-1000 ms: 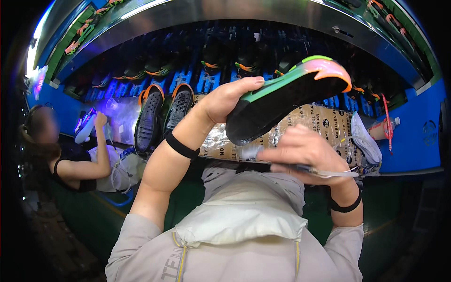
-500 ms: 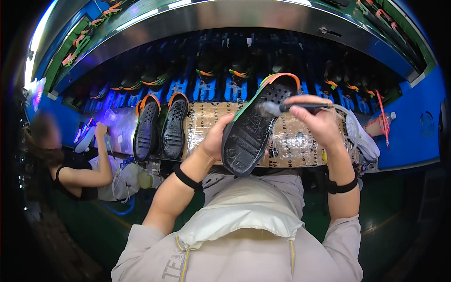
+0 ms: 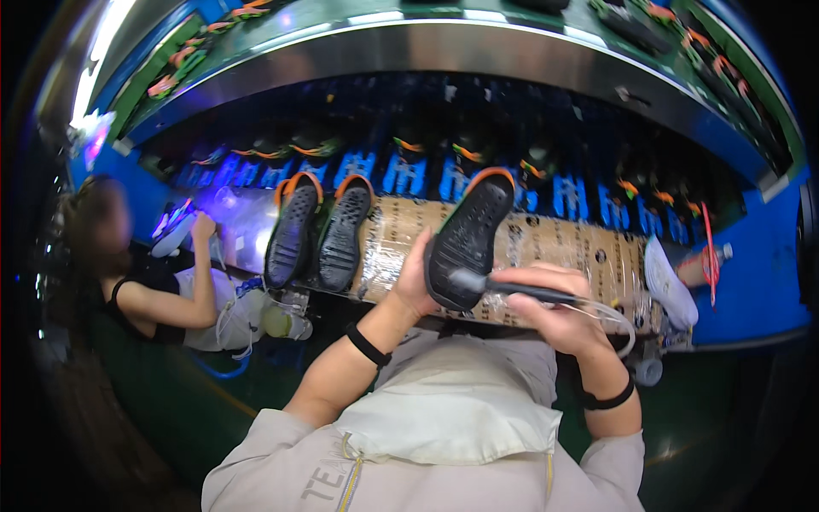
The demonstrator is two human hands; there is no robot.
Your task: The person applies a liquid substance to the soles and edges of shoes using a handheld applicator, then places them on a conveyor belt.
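Note:
My left hand point(image 3: 415, 277) is closed round the left side of a black shoe point(image 3: 474, 230), held sole side up with an orange toe edge. Its dark underside looks wet and has small round marks toward the toe. In my right hand point(image 3: 556, 309) is a dark-handled brush point(image 3: 533, 292) with a thin clear tube trailing from its back end. The pale bristles point(image 3: 467, 282), blurred by motion, meet the heel part of the underside. Two similar shoes, one black shoe point(image 3: 293, 235) and another black shoe point(image 3: 345, 239), lie bottom up to the left.
A plastic-wrapped cardboard surface point(image 3: 388, 247) runs under the shoes. Behind it stand blue holders point(image 3: 409, 175) carrying dark shoes, below a metal-edged conveyor point(image 3: 375, 43). At right are a white sole-shaped piece point(image 3: 670, 286) and a red stick point(image 3: 710, 247). A co-worker point(image 3: 162, 303) sits at left.
The brush has moved from the toe part down to the heel of the shoe. The view has shifted, and the held shoe now stands more upright.

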